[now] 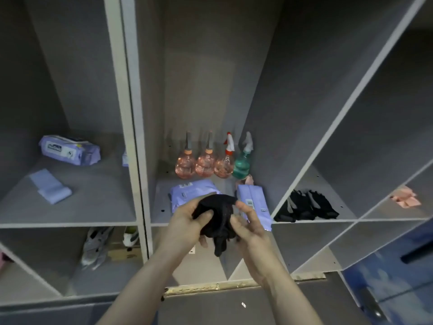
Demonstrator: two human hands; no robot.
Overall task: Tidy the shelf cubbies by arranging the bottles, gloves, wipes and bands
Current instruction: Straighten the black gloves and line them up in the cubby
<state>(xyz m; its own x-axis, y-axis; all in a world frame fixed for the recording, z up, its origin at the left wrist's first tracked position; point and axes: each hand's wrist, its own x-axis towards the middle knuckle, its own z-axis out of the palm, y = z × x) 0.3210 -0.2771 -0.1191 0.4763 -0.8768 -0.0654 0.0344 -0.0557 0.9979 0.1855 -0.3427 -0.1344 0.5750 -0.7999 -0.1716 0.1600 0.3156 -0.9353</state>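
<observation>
Gloves (219, 218), black and bunched, are held in front of the middle cubby, above two wipes packs (192, 194); the left hand (187, 225) is curled round the bundle's upper left, the right hand (249, 227) pinches its right edge; the cloth looks light, limp and unbreakable, so loose ends are best gathered into the palm before being laid beside the pile (307, 206) in the right cubby

It looked like a storage room. Big grey shelf cubbies (131, 221) held spray bottles (206, 164), packs of wipes (70, 150), black gloves (307, 206) and shoes (98, 245).
</observation>
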